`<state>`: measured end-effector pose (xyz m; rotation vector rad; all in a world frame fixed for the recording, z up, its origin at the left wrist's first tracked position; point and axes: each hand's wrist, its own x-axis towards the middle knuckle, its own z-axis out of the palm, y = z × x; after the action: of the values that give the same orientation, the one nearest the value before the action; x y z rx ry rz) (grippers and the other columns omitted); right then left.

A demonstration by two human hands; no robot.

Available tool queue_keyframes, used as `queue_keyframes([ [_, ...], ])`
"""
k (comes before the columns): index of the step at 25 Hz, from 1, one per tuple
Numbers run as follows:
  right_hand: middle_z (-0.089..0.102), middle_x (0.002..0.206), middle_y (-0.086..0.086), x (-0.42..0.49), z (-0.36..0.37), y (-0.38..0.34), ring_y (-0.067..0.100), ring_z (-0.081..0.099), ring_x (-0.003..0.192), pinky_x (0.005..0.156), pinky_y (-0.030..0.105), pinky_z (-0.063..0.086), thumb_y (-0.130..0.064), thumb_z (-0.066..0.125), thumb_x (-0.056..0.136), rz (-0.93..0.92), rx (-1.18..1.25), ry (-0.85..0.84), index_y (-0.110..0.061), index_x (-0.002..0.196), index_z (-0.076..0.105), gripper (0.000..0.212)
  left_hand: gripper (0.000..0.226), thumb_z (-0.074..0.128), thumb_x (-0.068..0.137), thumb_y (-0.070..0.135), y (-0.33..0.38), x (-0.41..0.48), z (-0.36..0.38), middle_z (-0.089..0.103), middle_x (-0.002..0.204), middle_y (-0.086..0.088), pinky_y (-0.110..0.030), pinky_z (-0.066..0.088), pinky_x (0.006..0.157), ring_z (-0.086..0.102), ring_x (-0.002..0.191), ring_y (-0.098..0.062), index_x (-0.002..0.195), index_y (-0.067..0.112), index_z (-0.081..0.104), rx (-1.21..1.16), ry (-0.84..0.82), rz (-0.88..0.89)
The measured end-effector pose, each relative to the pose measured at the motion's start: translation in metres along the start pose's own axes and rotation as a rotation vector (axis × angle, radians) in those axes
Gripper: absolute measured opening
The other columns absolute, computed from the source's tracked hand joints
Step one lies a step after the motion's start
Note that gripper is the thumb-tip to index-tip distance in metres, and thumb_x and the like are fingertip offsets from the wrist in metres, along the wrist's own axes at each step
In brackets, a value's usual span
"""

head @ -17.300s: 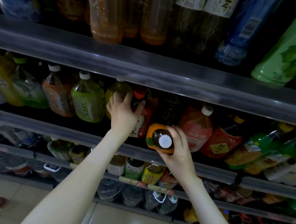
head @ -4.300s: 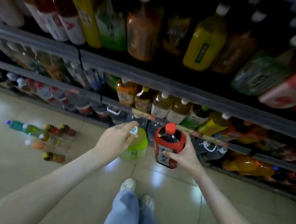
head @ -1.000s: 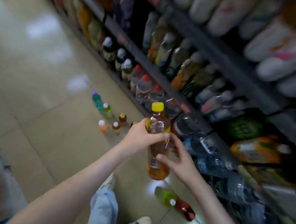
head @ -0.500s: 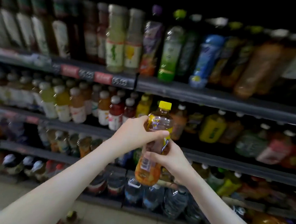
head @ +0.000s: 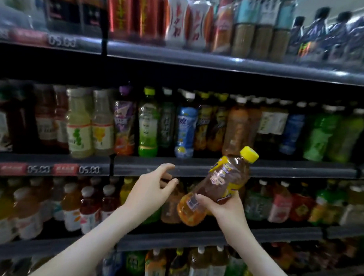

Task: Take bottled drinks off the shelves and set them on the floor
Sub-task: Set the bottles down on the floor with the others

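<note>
My right hand [head: 221,207] grips an amber tea bottle [head: 218,183] with a yellow cap near its base; the bottle tilts up to the right in front of the shelves. My left hand [head: 151,189] is off the bottle, just to its left, fingers loosely spread and holding nothing, level with the dark shelf edge [head: 282,168]. Behind both hands stand rows of bottled drinks [head: 147,122] on several shelves.
The shelving fills the view: red cans [head: 131,11] and white bottles on the top shelf, mixed tea and juice bottles on the middle rows, more bottles [head: 198,266] lower down. Price tags [head: 52,168] line the left shelf edges. The floor is out of view.
My left hand has let go of the bottle's neck and moved left. The bottle has tilted to the right in my right hand. The view has swung up along the shelves.
</note>
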<state>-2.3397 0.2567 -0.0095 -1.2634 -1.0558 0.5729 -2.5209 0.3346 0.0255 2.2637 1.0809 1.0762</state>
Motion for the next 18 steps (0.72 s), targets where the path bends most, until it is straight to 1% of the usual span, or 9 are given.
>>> queue_keyframes([
  [2,0.072,0.102,-0.002,0.017,-0.011,-0.006,0.010,0.068,0.095,0.089,0.032,0.054,-0.022,0.089,0.062,-0.090,-0.041,0.099,-0.018,0.110,0.059,0.057,0.044,0.055,0.094,0.032,-0.003,0.018,0.006,0.061,0.114,0.012,-0.020,0.048,0.084,0.059,0.089,0.004,0.136,0.033,0.044,0.023,0.040,-0.006],
  [4,0.071,0.105,-0.001,0.037,-0.028,-0.012,0.013,0.066,0.099,0.094,0.040,0.052,-0.036,0.088,0.058,-0.158,-0.090,0.189,-0.014,0.112,0.061,0.065,0.044,0.053,0.095,0.032,0.000,0.036,0.015,0.057,0.118,0.013,-0.020,0.047,0.079,0.057,0.083,0.009,0.137,0.035,0.040,0.048,0.069,-0.003],
  [5,0.070,0.106,-0.002,0.049,-0.038,-0.015,0.012,0.065,0.101,0.096,0.041,0.050,-0.035,0.089,0.058,-0.186,-0.106,0.219,-0.013,0.113,0.061,0.065,0.044,0.053,0.095,0.032,0.004,0.046,0.022,0.057,0.118,0.014,-0.020,0.048,0.079,0.057,0.083,0.008,0.137,0.036,0.040,0.052,0.071,0.005],
  [8,0.067,0.111,-0.006,0.086,-0.065,-0.019,0.005,0.062,0.104,0.100,0.037,0.047,-0.021,0.088,0.064,-0.217,-0.130,0.235,-0.015,0.120,0.058,0.064,0.049,0.053,0.095,0.030,0.020,0.069,0.047,0.055,0.124,0.012,-0.020,0.049,0.086,0.056,0.099,0.001,0.141,0.036,0.036,0.053,0.048,0.089],
  [10,0.065,0.114,-0.008,0.113,-0.076,-0.017,0.004,0.059,0.107,0.101,0.032,0.045,-0.021,0.087,0.065,-0.254,-0.136,0.226,-0.015,0.124,0.055,0.066,0.059,0.055,0.095,0.030,0.034,0.086,0.072,0.045,0.138,0.012,-0.015,0.042,0.090,0.049,0.116,-0.002,0.146,0.038,0.025,0.106,0.019,0.210],
  [12,0.064,0.117,-0.010,0.139,-0.081,-0.014,0.004,0.058,0.109,0.096,0.022,0.045,-0.023,0.086,0.067,-0.257,-0.139,0.170,-0.017,0.127,0.051,0.070,0.073,0.059,0.092,0.030,0.050,0.108,0.099,0.032,0.147,0.012,-0.012,0.034,0.094,0.036,0.131,-0.004,0.149,0.037,0.013,0.147,-0.001,0.306],
  [14,0.064,0.112,-0.014,0.162,-0.081,-0.013,0.000,0.060,0.105,0.084,0.009,0.046,-0.020,0.084,0.069,-0.227,-0.111,0.056,-0.020,0.127,0.048,0.068,0.085,0.066,0.086,0.028,0.064,0.135,0.125,0.033,0.148,0.006,-0.015,0.034,0.099,0.035,0.134,-0.010,0.151,0.028,0.011,0.135,0.019,0.314],
  [16,0.062,0.109,-0.018,0.182,-0.084,-0.014,-0.004,0.060,0.102,0.081,0.007,0.047,-0.019,0.080,0.075,-0.194,-0.110,-0.117,-0.026,0.127,0.044,0.063,0.082,0.072,0.081,0.025,0.071,0.159,0.143,0.047,0.139,-0.002,-0.028,0.044,0.098,0.049,0.125,-0.018,0.146,0.020,0.022,0.074,0.084,0.235],
  [18,0.060,0.112,-0.022,0.197,-0.092,-0.017,-0.010,0.056,0.103,0.088,0.009,0.046,-0.030,0.072,0.083,-0.196,-0.156,-0.272,-0.038,0.125,0.042,0.052,0.070,0.072,0.081,0.030,0.074,0.171,0.152,0.058,0.126,-0.003,-0.034,0.051,0.088,0.060,0.110,-0.021,0.138,0.018,0.033,0.038,0.171,0.122],
])
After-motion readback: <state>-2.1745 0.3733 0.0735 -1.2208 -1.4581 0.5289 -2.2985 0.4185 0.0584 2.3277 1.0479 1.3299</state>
